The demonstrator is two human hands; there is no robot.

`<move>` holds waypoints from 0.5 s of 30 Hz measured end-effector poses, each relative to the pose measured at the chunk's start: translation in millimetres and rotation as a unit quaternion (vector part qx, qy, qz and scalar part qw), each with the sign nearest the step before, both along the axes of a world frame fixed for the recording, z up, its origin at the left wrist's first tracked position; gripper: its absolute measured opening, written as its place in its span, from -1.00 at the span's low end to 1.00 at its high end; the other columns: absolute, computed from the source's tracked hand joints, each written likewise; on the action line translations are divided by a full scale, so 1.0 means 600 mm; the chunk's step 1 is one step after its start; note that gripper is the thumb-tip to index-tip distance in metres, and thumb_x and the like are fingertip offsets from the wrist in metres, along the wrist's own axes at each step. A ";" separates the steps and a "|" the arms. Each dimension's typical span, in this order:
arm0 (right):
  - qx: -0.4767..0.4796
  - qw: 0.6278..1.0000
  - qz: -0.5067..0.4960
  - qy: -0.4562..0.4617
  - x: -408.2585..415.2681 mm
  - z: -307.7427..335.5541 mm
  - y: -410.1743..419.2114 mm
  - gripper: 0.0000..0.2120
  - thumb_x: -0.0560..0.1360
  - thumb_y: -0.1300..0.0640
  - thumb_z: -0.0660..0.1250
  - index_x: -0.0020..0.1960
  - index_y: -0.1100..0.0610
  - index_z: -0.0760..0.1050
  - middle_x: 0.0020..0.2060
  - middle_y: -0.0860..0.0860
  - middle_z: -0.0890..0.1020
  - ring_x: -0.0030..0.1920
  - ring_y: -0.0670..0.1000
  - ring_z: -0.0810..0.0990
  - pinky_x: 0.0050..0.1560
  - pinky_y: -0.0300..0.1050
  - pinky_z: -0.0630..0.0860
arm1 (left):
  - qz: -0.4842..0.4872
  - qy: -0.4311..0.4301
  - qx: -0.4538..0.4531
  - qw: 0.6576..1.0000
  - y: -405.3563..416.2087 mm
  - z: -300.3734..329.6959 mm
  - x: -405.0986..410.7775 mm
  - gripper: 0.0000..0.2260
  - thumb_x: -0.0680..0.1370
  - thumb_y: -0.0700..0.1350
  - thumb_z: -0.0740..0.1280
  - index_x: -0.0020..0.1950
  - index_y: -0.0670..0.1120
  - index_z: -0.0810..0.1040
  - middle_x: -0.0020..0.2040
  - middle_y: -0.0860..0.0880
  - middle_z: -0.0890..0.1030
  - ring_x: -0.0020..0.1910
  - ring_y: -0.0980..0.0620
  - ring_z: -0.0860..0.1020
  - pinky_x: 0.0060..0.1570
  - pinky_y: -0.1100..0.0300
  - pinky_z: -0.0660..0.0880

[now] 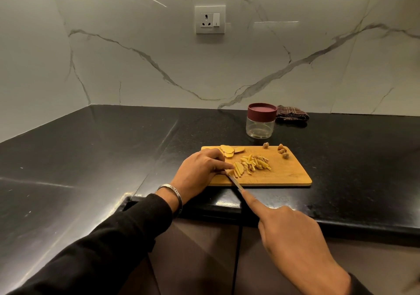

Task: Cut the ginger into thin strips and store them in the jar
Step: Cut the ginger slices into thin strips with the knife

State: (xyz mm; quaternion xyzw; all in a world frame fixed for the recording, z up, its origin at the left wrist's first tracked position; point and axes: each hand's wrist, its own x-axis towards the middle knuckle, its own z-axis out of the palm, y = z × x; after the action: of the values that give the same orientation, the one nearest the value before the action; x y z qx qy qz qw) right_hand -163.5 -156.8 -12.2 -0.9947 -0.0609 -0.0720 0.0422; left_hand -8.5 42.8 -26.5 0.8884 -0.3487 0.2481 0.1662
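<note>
A wooden cutting board lies near the counter's front edge. On it sit a pile of thin ginger strips, a few flat ginger slices at its far left, and small peel scraps at its far right. My left hand pinches a ginger slice against the board with curled fingers. My right hand grips a knife, index finger stretched along its spine; the blade meets the held slice. A clear jar with a maroon lid stands closed behind the board.
A dark checked cloth lies folded by the wall, right of the jar. The black stone counter bends round a corner at the left. A wall socket sits high on the marble backsplash.
</note>
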 end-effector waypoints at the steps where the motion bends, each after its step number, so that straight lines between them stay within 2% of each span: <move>1: 0.012 1.000 0.002 -0.002 0.000 0.002 -0.002 -0.37 0.70 0.05 0.00 0.53 -0.38 -0.31 -0.29 -0.05 0.35 -0.31 0.01 0.33 -0.39 -0.10 0.21 | -0.003 0.003 0.001 1.000 0.000 0.000 0.001 -0.75 0.56 -0.11 0.42 0.20 0.12 0.66 0.07 0.08 0.60 0.00 0.10 0.55 -0.10 0.27 0.48; 3: 0.035 0.999 0.005 -0.006 -0.001 0.006 -0.008 -0.41 0.70 -0.02 -0.02 0.53 -0.40 -0.29 -0.27 -0.04 0.38 -0.35 -0.04 0.31 -0.31 -0.10 0.28 | -0.007 0.016 -0.010 1.000 -0.001 0.002 0.001 -0.75 0.56 -0.09 0.41 0.23 0.10 0.65 0.10 0.09 0.61 0.01 0.12 0.57 -0.06 0.28 0.49; 7: 0.080 0.997 0.001 -0.021 0.001 0.008 -0.015 -0.44 0.69 -0.08 -0.02 0.54 -0.40 -0.26 -0.26 -0.03 0.50 -0.34 -0.02 0.39 -0.35 -0.13 0.27 | -0.010 0.039 -0.063 0.997 0.001 0.006 -0.004 -0.84 0.53 -0.10 0.46 0.10 0.02 0.70 0.03 0.09 0.68 -0.04 0.15 0.62 -0.01 0.20 0.58; 11: 0.101 0.994 0.002 -0.036 0.006 0.015 -0.011 -0.45 0.69 -0.09 -0.01 0.54 -0.41 -0.21 -0.30 -0.05 0.49 -0.37 -0.03 0.40 -0.46 -0.18 0.23 | -0.013 0.042 -0.079 0.996 0.001 0.007 -0.008 -0.86 0.52 -0.12 0.48 0.07 0.01 0.71 -0.03 0.08 0.71 -0.06 0.18 0.64 -0.01 0.40 0.51; 15: 0.121 0.992 0.012 -0.035 0.009 0.018 -0.004 -0.46 0.69 -0.09 0.00 0.56 -0.37 -0.18 -0.38 -0.07 0.46 -0.39 -0.05 0.44 -0.48 -0.18 0.21 | -0.005 0.035 -0.069 0.997 0.001 0.003 -0.007 -0.85 0.52 -0.09 0.47 0.08 0.05 0.71 -0.01 0.09 0.72 -0.05 0.19 0.65 0.00 0.43 0.49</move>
State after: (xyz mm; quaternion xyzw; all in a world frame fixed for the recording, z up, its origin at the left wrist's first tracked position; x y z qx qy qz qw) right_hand -158.0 -159.2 -1.2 -0.9783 -0.0649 -0.1132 0.1610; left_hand -12.7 43.6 -24.6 0.8812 -0.3290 0.2398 0.2401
